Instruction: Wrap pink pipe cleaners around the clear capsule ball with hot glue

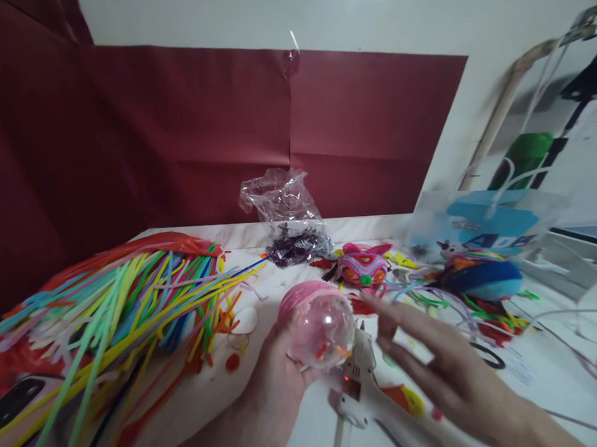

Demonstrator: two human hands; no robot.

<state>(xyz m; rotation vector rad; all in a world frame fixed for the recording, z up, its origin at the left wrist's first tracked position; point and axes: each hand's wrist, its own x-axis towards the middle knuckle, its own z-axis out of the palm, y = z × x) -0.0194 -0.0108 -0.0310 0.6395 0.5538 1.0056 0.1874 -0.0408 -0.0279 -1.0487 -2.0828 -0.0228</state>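
My left hand (pixel 279 378) is wrapped round a clear plastic ball (pixel 329 328) whose upper left part is covered in pink fuzzy strands (pixel 302 296). Orange bits show through its clear side. To the right of the ball, my right hand (pixel 451 369) is held with fingers stretched and apart, nothing in them, slightly blurred. Between the two hands a white glue gun (pixel 369 380) lies on the table with a small red light lit. Behind the ball sits a pink animal-like head (pixel 364 270) with orange eyes and a green nose.
Many coloured pipe cleaners (pixel 147 298) fill the left side, with a phone (pixel 17 401) at their front edge. A clear plastic bag (pixel 288 211) stands at the back. On the right are a blue fuzzy piece (pixel 486 277), a printed bag (pixel 493 220) and trailing cables (pixel 578 312).
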